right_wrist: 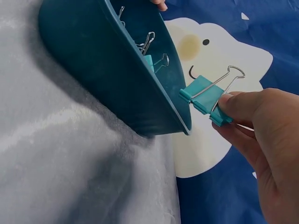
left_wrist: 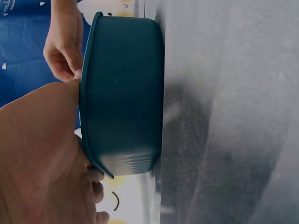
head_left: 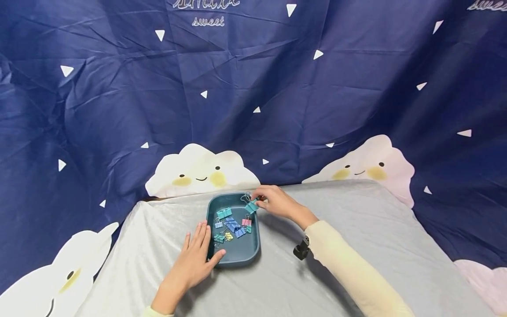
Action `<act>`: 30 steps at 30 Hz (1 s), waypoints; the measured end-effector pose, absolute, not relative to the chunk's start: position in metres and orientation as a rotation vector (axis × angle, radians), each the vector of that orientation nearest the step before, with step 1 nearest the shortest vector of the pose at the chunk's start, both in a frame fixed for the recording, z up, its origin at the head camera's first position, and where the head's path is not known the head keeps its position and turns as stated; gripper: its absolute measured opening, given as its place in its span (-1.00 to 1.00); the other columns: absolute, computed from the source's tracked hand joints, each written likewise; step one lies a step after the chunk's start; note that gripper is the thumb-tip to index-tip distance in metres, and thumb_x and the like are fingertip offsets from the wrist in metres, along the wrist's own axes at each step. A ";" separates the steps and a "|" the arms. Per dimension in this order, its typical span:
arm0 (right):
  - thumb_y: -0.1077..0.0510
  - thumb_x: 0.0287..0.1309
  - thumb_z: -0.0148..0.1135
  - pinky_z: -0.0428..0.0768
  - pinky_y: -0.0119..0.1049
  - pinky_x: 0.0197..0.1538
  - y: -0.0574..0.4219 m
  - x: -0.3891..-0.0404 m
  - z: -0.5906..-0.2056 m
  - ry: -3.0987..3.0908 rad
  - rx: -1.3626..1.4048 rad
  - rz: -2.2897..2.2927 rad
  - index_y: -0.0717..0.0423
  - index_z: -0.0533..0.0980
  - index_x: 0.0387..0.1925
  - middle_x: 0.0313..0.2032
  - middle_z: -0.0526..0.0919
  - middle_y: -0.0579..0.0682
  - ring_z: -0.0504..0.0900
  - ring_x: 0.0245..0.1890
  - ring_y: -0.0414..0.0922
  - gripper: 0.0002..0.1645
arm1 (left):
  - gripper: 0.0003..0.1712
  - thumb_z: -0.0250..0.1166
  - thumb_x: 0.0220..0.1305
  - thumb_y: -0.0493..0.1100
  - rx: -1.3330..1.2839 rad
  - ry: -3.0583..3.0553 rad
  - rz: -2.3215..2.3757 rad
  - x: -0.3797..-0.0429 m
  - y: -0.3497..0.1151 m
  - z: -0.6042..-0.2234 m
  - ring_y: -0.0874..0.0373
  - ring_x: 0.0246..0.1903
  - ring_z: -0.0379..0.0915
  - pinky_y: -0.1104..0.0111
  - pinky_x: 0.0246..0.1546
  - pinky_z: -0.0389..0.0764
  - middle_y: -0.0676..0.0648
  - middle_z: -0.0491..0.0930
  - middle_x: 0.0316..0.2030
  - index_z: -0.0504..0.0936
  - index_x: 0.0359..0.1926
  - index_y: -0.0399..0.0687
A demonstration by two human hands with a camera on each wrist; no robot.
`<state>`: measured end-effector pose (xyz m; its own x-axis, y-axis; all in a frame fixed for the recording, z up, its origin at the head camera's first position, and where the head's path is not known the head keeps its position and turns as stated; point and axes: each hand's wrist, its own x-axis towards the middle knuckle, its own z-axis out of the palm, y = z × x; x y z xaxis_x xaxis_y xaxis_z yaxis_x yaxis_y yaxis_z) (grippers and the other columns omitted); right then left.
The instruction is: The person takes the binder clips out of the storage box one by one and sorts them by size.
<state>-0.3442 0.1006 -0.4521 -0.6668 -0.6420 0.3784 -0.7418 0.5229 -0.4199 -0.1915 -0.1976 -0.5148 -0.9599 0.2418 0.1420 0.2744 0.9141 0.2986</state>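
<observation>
A teal metal binder clip with silver wire handles (right_wrist: pixel 204 99) is pinched between the thumb and fingers of the right hand (head_left: pixel 279 202), at the far right corner of a dark teal, round-cornered rectangular tray (head_left: pixel 241 252). The clip is placed to the left of that hand, its handles pointed away and slightly left; it is raised at the rim, though whether the rim is touched cannot be made out. The tray's long axis is aligned from near to far. The left hand (head_left: pixel 194 259) is laid along its left side with fingers extended, the thumb spread over the near left corner. The hands are separated by the tray.

Inside, small blue metal binder clips (head_left: pixel 232 225), a pink metal binder clip (head_left: pixel 247 222) and a yellow metal binder clip (head_left: pixel 229 236) are grouped about the middle. More room seems to be offered toward the near end; beyond the right rim, pale grey cloth (head_left: pixel 277 273) is spread.
</observation>
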 end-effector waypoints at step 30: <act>0.31 0.29 0.47 0.80 -0.19 0.04 0.163 -0.329 -0.465 -2.556 0.967 1.055 0.11 0.75 -0.11 -0.13 0.80 -0.02 0.83 -0.13 -0.08 -0.84 | 0.08 0.14 0.55 0.35 -0.361 -3.039 -0.523 -0.191 -0.195 -0.511 -0.22 0.72 -0.21 -0.26 0.67 -0.12 -0.29 -0.09 0.71 0.06 0.67 -0.34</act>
